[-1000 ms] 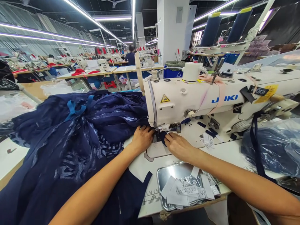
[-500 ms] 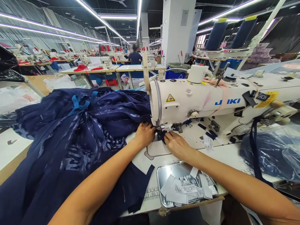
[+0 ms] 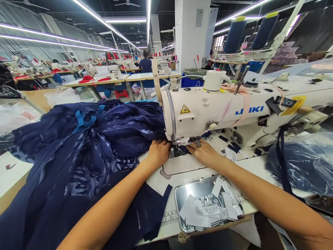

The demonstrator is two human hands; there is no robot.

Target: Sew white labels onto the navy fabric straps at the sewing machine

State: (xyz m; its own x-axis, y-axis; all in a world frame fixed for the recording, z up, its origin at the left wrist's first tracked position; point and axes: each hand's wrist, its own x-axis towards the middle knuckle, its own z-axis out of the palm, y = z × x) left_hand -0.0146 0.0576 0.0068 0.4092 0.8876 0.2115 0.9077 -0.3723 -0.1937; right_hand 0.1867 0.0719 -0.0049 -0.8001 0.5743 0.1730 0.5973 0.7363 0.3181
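Observation:
A cream sewing machine (image 3: 221,107) stands across the table. A big navy garment (image 3: 78,152) with pale lace patterns is heaped to its left and runs under the needle. My left hand (image 3: 158,152) lies on the navy cloth just left of the presser foot, fingers curled down onto it. My right hand (image 3: 204,152) rests flat on the machine bed just right of the needle, fingertips touching a small dark piece of cloth under the foot. The needle area itself is partly hidden by the machine head.
A steel tray (image 3: 197,189) of white woven labels sits at the table's near edge. A plastic-wrapped navy bundle (image 3: 301,166) lies at right. Two navy thread cones (image 3: 234,33) stand behind the machine. Other sewing stations and a person (image 3: 145,62) are in the background.
My right hand has moved right and a little away from me, to the far side of the needle. The dark cloth under the foot has shifted back. My left hand stays put.

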